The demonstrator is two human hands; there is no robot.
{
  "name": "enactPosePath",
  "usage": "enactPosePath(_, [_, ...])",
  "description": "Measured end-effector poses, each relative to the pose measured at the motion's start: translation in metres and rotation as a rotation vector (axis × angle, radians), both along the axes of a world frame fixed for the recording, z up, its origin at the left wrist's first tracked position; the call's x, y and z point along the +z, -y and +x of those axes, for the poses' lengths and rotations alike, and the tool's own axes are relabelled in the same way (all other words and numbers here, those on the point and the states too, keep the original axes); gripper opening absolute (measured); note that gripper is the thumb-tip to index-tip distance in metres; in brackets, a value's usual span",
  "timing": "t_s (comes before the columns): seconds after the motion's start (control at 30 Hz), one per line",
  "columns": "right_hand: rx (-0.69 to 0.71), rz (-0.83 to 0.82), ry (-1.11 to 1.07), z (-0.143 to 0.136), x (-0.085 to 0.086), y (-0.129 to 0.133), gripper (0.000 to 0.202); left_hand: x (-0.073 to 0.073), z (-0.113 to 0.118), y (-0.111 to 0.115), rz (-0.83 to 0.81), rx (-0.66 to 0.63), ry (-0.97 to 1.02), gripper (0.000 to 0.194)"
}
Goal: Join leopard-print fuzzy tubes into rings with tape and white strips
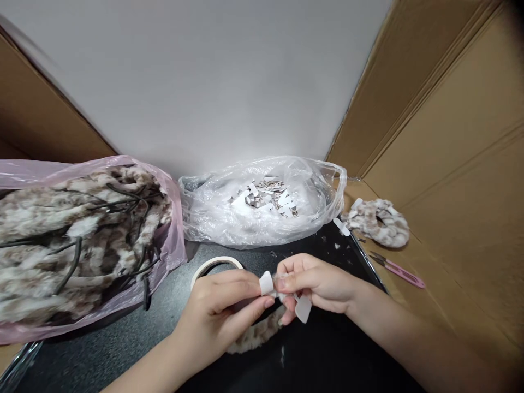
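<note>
My left hand (231,308) pinches one white end of a paper tag (266,283) between thumb and fingers. Facing it, my right hand (309,284) is closed in a pinch on a tuft of fur at the edge of a brown-and-white fluffy fur band (257,334). Another white tag end (303,309) sticks out below the right fingers; whether it belongs to the same tag is hidden. Most of the fur band lies under my hands on the black surface.
A pink bag (177,218) at left holds several fur pieces with dark cords. Behind my hands, a clear plastic bag (213,224) carries many white tags. A tape roll (216,260) sits by my left hand. At right are a fur ring (380,222), pink snips (403,273) and cardboard walls (462,164).
</note>
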State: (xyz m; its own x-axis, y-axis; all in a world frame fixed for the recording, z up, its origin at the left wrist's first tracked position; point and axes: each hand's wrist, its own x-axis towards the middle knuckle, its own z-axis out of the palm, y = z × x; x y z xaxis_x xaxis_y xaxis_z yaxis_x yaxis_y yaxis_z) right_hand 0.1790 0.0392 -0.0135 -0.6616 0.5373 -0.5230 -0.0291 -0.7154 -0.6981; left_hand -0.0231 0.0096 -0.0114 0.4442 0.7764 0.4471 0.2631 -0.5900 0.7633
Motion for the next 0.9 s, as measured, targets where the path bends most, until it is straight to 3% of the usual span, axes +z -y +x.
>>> enactPosePath(0.23, [0.056,-0.147,-0.13,0.001,-0.01,-0.001,0.034,-0.008,0.001,0.001,0.056,-0.055,0.166,0.026])
enactPosePath(0.53, [-0.001,-0.168,-0.141,-0.001,-0.002,-0.002,0.031,-0.009,0.008,0.002,-0.069,0.066,0.24,0.017])
enactPosePath(0.8, [-0.007,-0.169,-0.146,0.0,0.004,0.003,0.03,-0.007,-0.005,0.002,0.421,-0.025,-0.036,0.02])
enactPosePath(0.9, [0.021,-0.134,-0.19,0.001,0.003,0.003,0.03,-0.007,-0.006,0.003,0.521,-0.016,-0.085,0.022])
